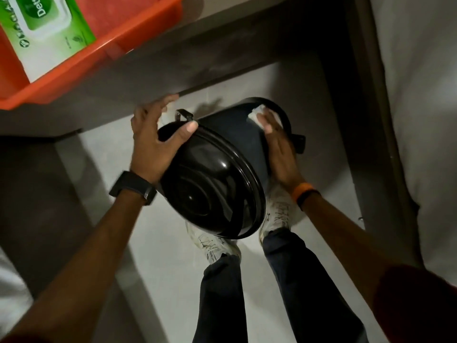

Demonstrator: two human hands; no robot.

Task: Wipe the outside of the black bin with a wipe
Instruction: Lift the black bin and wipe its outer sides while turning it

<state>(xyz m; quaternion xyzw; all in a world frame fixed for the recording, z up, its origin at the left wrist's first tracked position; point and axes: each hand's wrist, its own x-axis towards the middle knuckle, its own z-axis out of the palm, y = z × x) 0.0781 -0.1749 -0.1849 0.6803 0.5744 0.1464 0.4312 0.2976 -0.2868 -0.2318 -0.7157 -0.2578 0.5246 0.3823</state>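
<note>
A black bin (237,144) with a glossy domed lid (210,191) is tilted toward me above the pale floor, its lid facing the camera. My left hand (155,142) grips the lid's upper left rim, thumb on top. My right hand (277,147) lies flat on the bin's right side wall and presses a white wipe (259,115) against it near the base rim. Part of the wipe is hidden under my fingers. A small black pedal (299,142) juts out beyond my right hand.
A grey table (138,78) stands just above and left of the bin, carrying an orange tray (103,45) with a green-and-white wipes pack (47,28). My two feet in white shoes (277,211) stand under the bin. A white bed edge (420,95) runs along the right.
</note>
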